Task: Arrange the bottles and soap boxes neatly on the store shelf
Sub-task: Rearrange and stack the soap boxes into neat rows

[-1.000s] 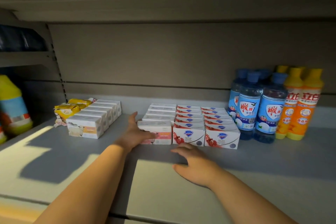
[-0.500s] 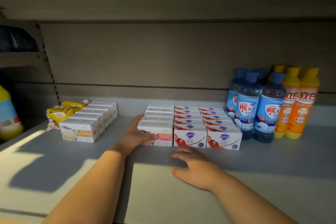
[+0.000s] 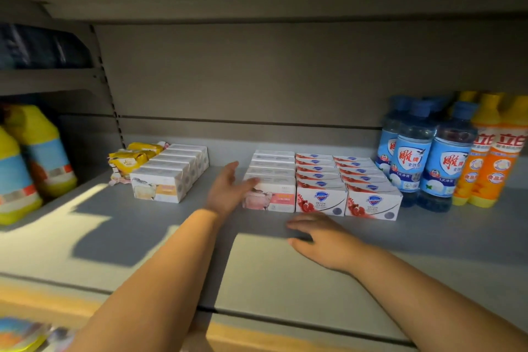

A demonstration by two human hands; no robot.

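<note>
On the grey shelf three rows of soap boxes sit side by side: a pink-labelled row and two red pomegranate rows. My left hand lies flat, fingers straight, against the left side of the pink row, thumb at its front box. My right hand rests palm down on the shelf just before the red rows, holding nothing. A separate row of white-and-orange soap boxes stands further left. Blue bottles and orange bottles stand upright at the right.
Yellow soap packets lie behind the left row. Large yellow-and-blue jugs stand in the neighbouring bay at far left. The upper shelf hangs low overhead. Some packaging shows at the bottom left corner.
My left hand has slid slightly back from the pink row's side, fingers spreading. My right hand stays on the shelf. The view has shifted, showing more of the left bay.
</note>
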